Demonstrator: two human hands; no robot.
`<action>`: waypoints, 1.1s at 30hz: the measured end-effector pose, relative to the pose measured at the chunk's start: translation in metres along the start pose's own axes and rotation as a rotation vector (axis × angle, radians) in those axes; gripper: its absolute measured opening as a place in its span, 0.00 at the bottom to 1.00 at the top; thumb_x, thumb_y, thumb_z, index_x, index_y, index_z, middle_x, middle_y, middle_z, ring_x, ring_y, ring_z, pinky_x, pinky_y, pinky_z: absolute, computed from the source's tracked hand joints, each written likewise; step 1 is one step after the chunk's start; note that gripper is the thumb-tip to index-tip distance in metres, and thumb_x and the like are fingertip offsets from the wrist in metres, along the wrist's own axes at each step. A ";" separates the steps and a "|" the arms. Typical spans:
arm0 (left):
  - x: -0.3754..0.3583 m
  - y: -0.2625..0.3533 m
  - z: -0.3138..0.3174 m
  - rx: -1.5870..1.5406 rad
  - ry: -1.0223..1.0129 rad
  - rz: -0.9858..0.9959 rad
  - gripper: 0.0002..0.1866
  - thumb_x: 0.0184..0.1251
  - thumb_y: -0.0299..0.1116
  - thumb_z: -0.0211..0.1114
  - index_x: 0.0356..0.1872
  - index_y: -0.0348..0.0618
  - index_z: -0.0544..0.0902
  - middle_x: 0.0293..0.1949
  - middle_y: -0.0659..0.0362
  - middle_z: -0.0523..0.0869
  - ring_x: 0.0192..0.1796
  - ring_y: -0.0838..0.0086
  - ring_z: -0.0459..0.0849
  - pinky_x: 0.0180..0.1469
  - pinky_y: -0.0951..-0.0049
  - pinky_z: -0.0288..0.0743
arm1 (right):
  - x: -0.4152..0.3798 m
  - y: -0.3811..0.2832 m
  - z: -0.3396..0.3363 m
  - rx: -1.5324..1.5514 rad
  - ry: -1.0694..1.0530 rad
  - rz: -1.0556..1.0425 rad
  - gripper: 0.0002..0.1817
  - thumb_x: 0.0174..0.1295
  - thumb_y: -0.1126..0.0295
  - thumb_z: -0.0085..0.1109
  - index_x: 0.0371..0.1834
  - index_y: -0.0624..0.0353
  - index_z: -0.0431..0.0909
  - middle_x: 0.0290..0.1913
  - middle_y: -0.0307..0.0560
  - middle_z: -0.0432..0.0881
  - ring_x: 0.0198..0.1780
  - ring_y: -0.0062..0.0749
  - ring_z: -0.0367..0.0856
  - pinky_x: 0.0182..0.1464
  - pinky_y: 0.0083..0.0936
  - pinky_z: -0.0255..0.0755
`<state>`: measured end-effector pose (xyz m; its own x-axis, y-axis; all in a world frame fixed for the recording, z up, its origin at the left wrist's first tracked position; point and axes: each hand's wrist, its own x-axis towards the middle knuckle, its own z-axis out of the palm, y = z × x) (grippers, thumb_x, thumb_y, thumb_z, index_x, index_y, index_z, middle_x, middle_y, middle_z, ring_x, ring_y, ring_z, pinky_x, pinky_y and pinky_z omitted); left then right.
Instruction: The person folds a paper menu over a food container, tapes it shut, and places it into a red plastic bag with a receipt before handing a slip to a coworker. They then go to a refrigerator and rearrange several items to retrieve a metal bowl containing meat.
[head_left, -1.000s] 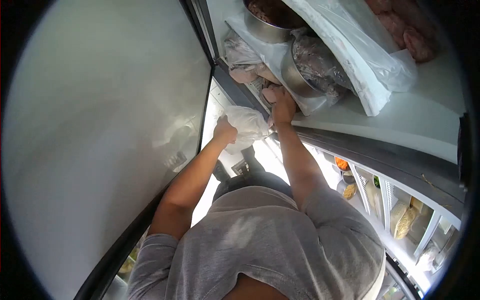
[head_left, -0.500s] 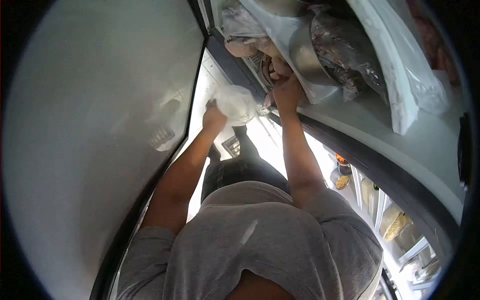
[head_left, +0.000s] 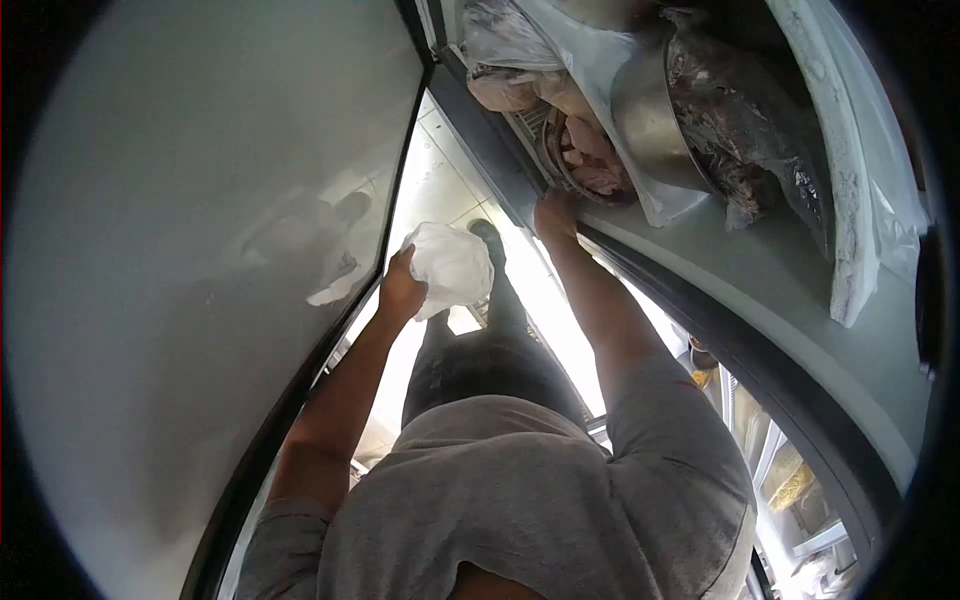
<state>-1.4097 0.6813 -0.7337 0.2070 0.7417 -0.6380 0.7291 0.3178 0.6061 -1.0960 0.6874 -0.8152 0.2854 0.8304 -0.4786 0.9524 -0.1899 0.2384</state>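
Observation:
My left hand (head_left: 402, 288) is closed on the side of a white plastic bag (head_left: 452, 265), held up over the floor in front of my legs. The bag looks rounded, and what is inside does not show. At the fridge's front edge, my right hand (head_left: 556, 214) rests close below a round bowl (head_left: 552, 150), its fingertips hidden; I cannot tell whether they grip the rim. Pieces of pale pink raw meat (head_left: 595, 160) lie in the bowl.
A large fridge door (head_left: 210, 250) stands open on the left. Inside, bagged food (head_left: 505, 85) lies behind the bowl, and a metal pot (head_left: 645, 115) with a dark bagged item (head_left: 745, 130) stands to its right. White foam-like sheet (head_left: 850, 240) rises farther right. Shelving (head_left: 790, 490) shows below right.
My left hand has moved the plastic bag down and toward my body. My right hand has come out of the bowl to the fridge edge, uncovering the meat. The view has shifted slightly.

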 end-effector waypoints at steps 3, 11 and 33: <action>0.000 0.018 -0.002 0.072 -0.011 0.005 0.38 0.46 0.24 0.61 0.65 0.35 0.65 0.65 0.40 0.65 0.66 0.51 0.68 0.67 0.61 0.64 | -0.026 0.003 -0.030 0.578 0.258 -0.186 0.10 0.62 0.71 0.53 0.46 0.59 0.75 0.52 0.57 0.73 0.48 0.49 0.78 0.48 0.37 0.74; -0.039 0.148 -0.029 -0.455 -0.047 0.245 0.40 0.46 0.15 0.56 0.69 0.35 0.61 0.68 0.49 0.64 0.28 0.71 0.81 0.27 0.75 0.77 | -0.105 0.010 -0.189 1.136 0.598 -0.351 0.14 0.50 0.78 0.62 0.43 0.57 0.77 0.50 0.56 0.74 0.45 0.54 0.79 0.48 0.41 0.72; -0.047 0.156 -0.033 -0.591 -0.011 0.180 0.42 0.49 0.13 0.53 0.72 0.38 0.57 0.40 0.49 0.82 0.24 0.75 0.79 0.26 0.76 0.76 | 0.063 0.083 -0.057 2.803 0.182 0.729 0.30 0.64 0.56 0.53 0.66 0.60 0.65 0.58 0.57 0.76 0.59 0.58 0.72 0.55 0.58 0.66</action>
<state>-1.3274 0.7152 -0.5938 0.3020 0.8092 -0.5040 0.1977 0.4641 0.8635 -1.0049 0.7540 -0.7772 0.4676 0.4439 -0.7644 -0.8730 0.0960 -0.4783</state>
